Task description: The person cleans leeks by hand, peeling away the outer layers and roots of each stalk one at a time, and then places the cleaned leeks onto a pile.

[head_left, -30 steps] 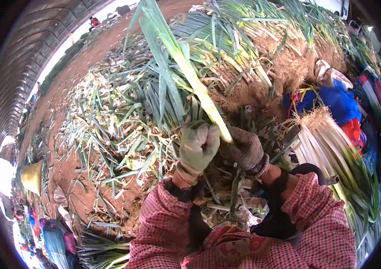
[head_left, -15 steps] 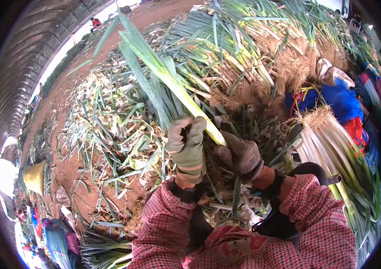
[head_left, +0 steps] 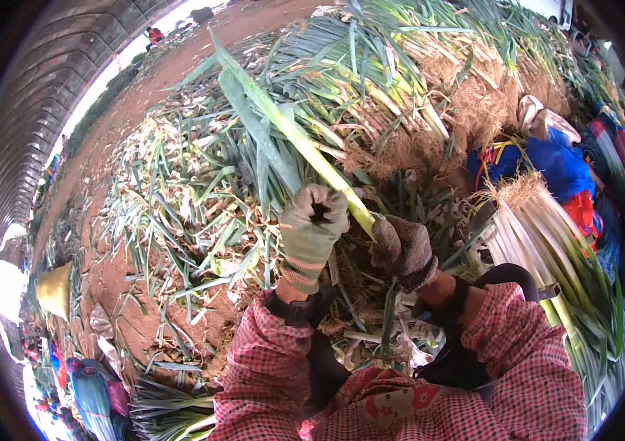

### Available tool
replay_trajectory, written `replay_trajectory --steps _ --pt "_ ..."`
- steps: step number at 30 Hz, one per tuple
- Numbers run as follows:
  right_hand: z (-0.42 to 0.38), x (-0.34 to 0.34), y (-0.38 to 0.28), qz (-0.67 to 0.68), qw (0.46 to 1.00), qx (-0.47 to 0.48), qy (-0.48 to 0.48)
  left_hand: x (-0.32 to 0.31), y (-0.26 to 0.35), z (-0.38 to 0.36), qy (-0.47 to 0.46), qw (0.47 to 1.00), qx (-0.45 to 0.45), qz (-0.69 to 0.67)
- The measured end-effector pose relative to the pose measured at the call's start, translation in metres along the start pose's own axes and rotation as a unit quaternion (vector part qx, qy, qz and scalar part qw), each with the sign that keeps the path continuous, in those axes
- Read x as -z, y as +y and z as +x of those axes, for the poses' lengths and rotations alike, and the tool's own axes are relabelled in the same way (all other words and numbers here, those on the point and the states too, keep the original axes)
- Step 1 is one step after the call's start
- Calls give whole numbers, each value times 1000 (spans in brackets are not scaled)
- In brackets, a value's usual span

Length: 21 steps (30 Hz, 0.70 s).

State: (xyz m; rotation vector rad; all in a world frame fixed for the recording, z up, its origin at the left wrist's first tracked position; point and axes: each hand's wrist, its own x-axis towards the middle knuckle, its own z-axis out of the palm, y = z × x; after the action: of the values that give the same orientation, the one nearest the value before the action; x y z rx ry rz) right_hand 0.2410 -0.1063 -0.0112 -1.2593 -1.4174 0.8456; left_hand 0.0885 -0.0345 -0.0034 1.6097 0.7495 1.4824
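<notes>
A long leek [head_left: 305,147] slants across the middle, green leaves up and to the left, pale stem end down and to the right. My right hand [head_left: 404,251], in a dark grey-brown knitted glove, is closed round its lower end. Beside the stem, my left hand [head_left: 314,231], in a light grey-green glove with orange bands, is curled shut against the leek; what lies under its fingers is partly hidden. One broad leaf [head_left: 261,136] hangs off behind the left hand.
Unpeeled leeks [head_left: 400,88] with brown roots are piled at the back. Stripped leaves [head_left: 187,198] litter the ground at left. A bundle of white-stemmed leeks [head_left: 540,235] lies at right, beside blue netting [head_left: 562,167]. A yellow container [head_left: 55,292] stands far left. A person [head_left: 154,37] is in the distance.
The leek and both hands have shifted slightly to the right. My left hand has turned more upright and its fist has moved along the stem; my right hand still grips the lower end.
</notes>
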Motion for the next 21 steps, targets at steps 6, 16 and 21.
replay_trajectory --steps 6,16,21 --pt "27 12 23 -92 966 240 16 -25 29 -32 -239 962 3 129" --pt "35 37 25 82 985 19 -154 43 1 33 -75 937 319 -123" --pt "37 12 31 -149 972 148 -109 49 -28 6 120 817 114 -553"
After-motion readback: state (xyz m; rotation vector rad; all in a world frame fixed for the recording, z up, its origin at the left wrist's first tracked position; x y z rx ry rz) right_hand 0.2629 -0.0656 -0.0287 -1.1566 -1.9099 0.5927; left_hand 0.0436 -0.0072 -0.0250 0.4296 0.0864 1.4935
